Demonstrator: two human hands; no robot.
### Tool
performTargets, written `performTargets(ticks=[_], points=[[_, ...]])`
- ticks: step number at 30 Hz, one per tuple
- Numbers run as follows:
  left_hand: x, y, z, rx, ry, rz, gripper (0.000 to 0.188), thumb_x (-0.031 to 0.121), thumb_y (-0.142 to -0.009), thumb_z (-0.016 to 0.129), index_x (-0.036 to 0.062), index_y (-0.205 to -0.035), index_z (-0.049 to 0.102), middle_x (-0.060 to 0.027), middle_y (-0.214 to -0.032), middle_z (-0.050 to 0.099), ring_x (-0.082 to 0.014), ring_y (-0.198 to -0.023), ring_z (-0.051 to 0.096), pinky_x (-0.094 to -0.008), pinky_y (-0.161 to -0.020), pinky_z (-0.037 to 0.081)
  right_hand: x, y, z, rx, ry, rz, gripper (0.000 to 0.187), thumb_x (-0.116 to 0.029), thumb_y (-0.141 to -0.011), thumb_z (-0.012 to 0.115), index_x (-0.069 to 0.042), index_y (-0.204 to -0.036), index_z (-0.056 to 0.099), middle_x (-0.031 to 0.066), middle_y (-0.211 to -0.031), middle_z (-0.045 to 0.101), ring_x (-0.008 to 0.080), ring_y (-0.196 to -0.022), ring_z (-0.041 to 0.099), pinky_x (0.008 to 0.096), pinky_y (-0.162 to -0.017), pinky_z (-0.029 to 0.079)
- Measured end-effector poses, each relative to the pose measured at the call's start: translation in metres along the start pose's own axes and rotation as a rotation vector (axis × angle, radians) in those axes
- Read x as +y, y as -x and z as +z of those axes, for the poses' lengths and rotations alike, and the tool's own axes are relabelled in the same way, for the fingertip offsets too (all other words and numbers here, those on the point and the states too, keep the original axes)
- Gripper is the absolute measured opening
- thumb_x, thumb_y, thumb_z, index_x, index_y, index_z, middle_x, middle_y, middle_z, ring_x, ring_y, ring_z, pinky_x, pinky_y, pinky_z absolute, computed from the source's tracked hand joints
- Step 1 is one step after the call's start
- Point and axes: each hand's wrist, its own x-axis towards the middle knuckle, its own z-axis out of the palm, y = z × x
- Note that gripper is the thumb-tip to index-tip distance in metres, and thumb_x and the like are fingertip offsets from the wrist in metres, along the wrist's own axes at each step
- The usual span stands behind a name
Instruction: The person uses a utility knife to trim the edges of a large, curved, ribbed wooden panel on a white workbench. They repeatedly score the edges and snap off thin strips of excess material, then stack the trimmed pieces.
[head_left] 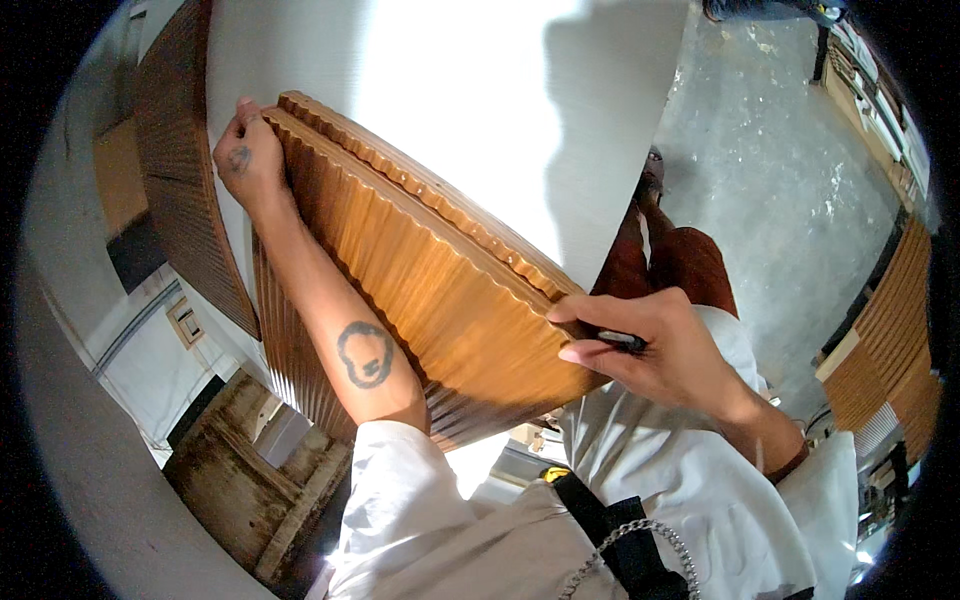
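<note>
I monitor both hands through the head camera. The left hand [252, 160] is at the upper-left end of the front wood panel [440, 290], its thumb extended toward the corner. Its other fingers are curled and their tips are hidden; I cannot tell whether they clamp the panel.

The right hand [665, 350] is at the opposite, lower-right end. Its fingers are closed around a short black object [622, 341], and the tips of thumb and forefinger stand apart at the panel's corner. I cannot tell how firmly those tips press on the wood.

The front panel is located between the two hands, tilted, its long edge running from upper left to lower right. Its face is fluted and warm brown; its edge is wavy. A second wood panel [400, 168] lies directly alongside, with a matching wavy edge and a narrow dark line between the two. The left forearm crosses in front of the front panel's left part.

Beyond the panels I see a smooth, pale grey surface [290, 50], brightly lit across its middle. A darker ribbed panel [175, 170] stands on the left. Concrete floor [780, 150] shows on the right, with more ribbed panels [885, 320] near the right rim.
</note>
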Motion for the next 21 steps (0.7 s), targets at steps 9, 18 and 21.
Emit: performTargets(ticks=[9,18,21], points=[[-0.005,-0.007,0.003,0.023,-0.045,0.016,0.047,0.042,-0.1,0.049,0.0047,-0.093,0.077,-0.0151,-0.102,0.073,-0.033,-0.097,0.067,-0.0417,-0.092,0.048,-0.004,-0.007,0.015,0.174,0.034,-0.138,0.026,-0.015,-0.088,0.071,-0.006,-0.112,0.065,0.0119,-0.094,0.065,0.0283,-0.085,0.067,0.0352,-0.072,0.052],[0.004,0.001,0.001,0.027,-0.054,0.006,0.046,0.042,-0.1,0.048,0.0063,-0.09,0.077,-0.0148,-0.094,0.074,-0.0355,-0.093,0.067,-0.0427,-0.089,0.05,0.005,-0.008,0.022,0.261,0.101,-0.196,0.021,-0.018,-0.084,0.075,-0.005,-0.098,0.067,0.0104,-0.083,0.064,0.0284,-0.076,0.066,0.0354,-0.067,0.051],[0.009,0.003,-0.002,0.006,-0.033,-0.033,0.045,0.041,-0.1,0.049,0.0065,-0.091,0.077,-0.0162,-0.099,0.073,-0.0364,-0.096,0.067,-0.0431,-0.09,0.049,0.005,-0.007,0.025,0.281,0.071,-0.191,0.02,-0.019,-0.085,0.074,-0.004,-0.095,0.066,0.011,-0.079,0.062,0.0284,-0.073,0.065,0.0356,-0.065,0.05]])
